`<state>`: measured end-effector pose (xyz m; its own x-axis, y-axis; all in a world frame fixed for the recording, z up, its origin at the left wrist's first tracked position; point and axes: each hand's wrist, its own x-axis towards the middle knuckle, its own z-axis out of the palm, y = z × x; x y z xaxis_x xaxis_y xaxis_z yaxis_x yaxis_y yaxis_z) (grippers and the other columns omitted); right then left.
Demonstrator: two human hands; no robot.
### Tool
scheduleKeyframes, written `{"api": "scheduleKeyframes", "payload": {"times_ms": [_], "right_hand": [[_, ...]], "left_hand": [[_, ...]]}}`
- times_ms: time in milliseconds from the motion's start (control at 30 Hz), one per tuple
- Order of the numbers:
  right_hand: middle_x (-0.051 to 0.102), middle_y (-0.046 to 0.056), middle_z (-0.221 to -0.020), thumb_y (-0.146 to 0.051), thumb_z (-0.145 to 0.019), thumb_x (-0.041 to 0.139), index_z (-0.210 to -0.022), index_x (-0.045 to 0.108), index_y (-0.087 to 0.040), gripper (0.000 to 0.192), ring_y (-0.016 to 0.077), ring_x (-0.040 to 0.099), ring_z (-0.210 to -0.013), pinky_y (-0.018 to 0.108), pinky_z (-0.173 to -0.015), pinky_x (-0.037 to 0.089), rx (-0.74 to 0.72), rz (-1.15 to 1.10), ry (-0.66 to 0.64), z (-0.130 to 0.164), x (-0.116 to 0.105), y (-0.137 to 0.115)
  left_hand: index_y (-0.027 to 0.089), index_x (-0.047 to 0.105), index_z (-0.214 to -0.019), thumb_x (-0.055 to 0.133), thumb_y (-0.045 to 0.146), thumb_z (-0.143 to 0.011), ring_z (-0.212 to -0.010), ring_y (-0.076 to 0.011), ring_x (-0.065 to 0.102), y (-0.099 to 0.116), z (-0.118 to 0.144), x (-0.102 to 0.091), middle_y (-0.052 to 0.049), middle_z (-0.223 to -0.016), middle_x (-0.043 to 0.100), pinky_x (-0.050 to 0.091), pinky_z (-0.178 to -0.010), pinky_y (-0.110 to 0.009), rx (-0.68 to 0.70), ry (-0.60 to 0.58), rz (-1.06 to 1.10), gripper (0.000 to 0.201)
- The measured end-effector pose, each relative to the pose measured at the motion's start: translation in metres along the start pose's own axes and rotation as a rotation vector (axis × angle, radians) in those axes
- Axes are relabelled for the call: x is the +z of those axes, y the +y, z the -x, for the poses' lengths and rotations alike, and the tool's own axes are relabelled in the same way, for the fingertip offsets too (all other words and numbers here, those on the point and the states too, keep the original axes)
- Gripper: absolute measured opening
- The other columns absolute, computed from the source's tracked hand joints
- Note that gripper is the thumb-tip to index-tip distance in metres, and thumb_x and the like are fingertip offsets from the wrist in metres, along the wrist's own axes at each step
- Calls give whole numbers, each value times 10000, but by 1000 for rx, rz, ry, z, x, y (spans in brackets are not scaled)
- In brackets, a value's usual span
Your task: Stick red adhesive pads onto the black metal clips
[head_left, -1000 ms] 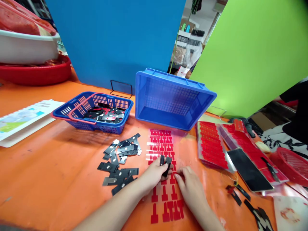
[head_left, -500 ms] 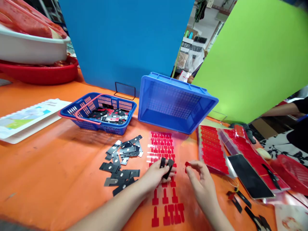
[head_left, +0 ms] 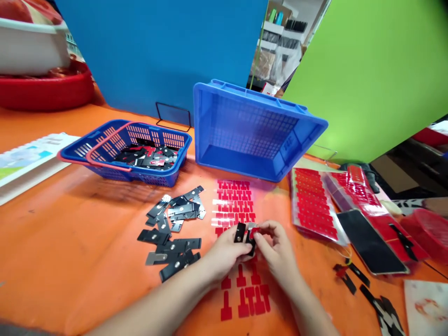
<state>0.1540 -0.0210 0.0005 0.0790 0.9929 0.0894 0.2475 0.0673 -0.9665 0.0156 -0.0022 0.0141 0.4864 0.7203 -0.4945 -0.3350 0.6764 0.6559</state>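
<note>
My left hand (head_left: 229, 247) is closed around black flat strips (head_left: 240, 232), which stick up between its fingers. Against one of these strips my right hand (head_left: 275, 242) pinches a small red sticker (head_left: 253, 232); the two hands meet here. Beneath them lies a clear sheet with rows of red T-shaped stickers (head_left: 247, 298), partly covered by my hands. Left of the hands, a loose pile of black strips with silver dots (head_left: 182, 214) spreads over the orange table (head_left: 87, 252).
A blue basket (head_left: 168, 177) with a pink handle holds more strips. Behind the sheet a blue crate (head_left: 238, 163) lies tipped on its side. To the right are red sticker sheets (head_left: 315, 205), a dark phone (head_left: 371, 242), a red basket (head_left: 427, 233) and several loose strips (head_left: 381, 308).
My right hand has moved left with the red sticker and brought it against a strip in my left hand. The camera view has shifted slightly.
</note>
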Motion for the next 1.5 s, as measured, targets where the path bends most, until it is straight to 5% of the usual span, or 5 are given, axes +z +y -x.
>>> {"api": "scheduleKeyframes", "payload": {"times_ms": [700,1033,1500], "right_hand": [[545,10,-840,-190,-762,513,-865,493,-223,111,147,540,-801,263,-673,461,-6,120,-5,5,1,-4],[541,11,-826,-209,-760,512,-851,487,-217,94,148,544,-775,258,-644,464,-8,91,-8,3,0,-4],[545,26,-853,-187,-776,498,-871,484,-215,100,159,559,-798,289,-672,482,-56,125,-27,5,1,-1]], "left_hand": [[175,560,-881,595,89,-626,-761,-127,522,0,4,-2,6,-755,512,411,-764,-309,27,-34,6,271],[151,544,-752,595,86,-608,-653,-100,496,3,5,1,14,-687,513,382,-627,-234,32,-16,-33,166],[156,558,-736,578,76,-616,-636,-90,476,4,5,0,24,-655,520,368,-648,-229,70,-50,-44,146]]}}
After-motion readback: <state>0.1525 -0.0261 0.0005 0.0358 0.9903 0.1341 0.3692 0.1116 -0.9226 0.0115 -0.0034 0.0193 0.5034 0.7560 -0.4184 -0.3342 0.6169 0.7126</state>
